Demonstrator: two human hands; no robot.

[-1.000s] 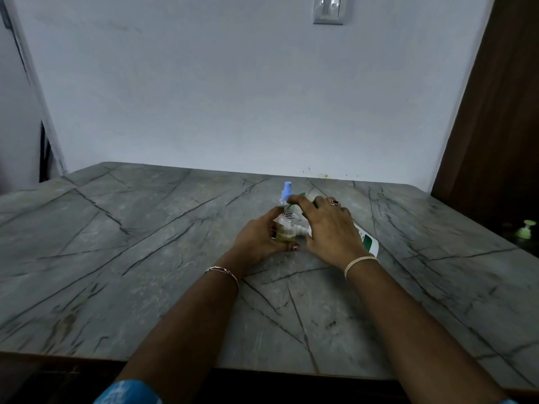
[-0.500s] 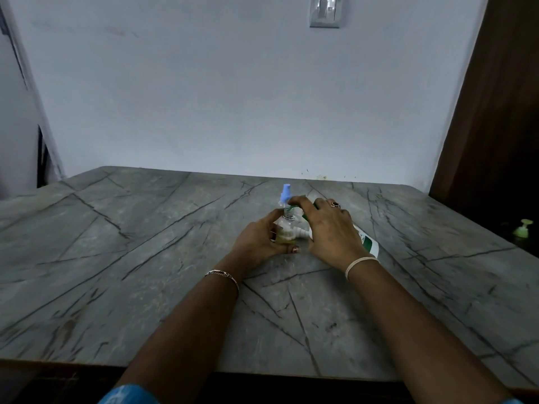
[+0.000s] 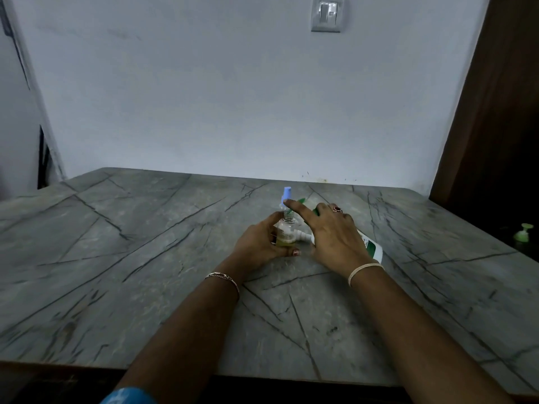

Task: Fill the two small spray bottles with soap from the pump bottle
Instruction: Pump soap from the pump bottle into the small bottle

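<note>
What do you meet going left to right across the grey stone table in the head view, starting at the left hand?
Left hand → small clear spray bottle with yellowish liquid → right hand → white and green pump bottle lying on the grey stone table → small green pump top off the table's right edge.

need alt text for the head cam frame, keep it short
Left hand grips a small clear spray bottle of yellowish liquid upright on a grey stone table. Right hand, fingers spread, rests on a white-and-green pump bottle lying beside it.
</note>
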